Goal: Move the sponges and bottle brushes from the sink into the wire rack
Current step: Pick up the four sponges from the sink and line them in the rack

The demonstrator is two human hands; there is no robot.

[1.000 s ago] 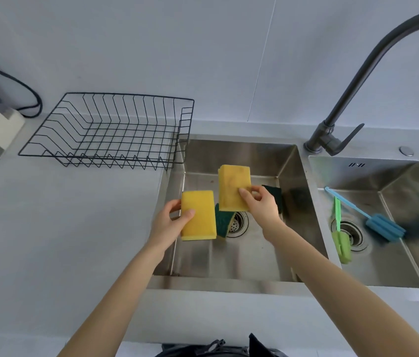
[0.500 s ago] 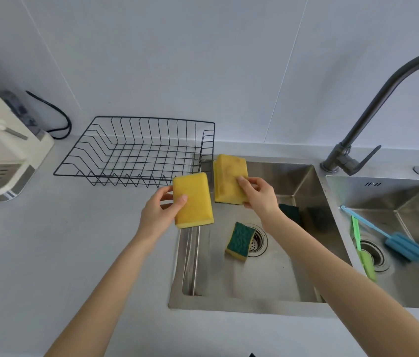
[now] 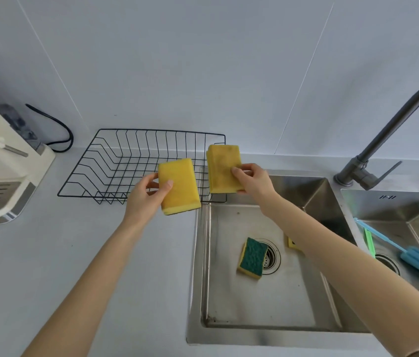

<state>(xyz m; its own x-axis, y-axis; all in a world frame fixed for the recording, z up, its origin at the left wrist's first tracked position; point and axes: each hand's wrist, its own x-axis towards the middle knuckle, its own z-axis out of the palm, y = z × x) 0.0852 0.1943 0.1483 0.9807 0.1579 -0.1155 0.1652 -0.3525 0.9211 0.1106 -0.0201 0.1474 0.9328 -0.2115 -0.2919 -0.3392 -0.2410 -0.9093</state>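
My left hand [image 3: 143,199] grips one yellow sponge [image 3: 179,186] over the wire rack's [image 3: 115,161] near right corner, while my right hand [image 3: 254,179] pinches another sponge [image 3: 222,168] just right of it.
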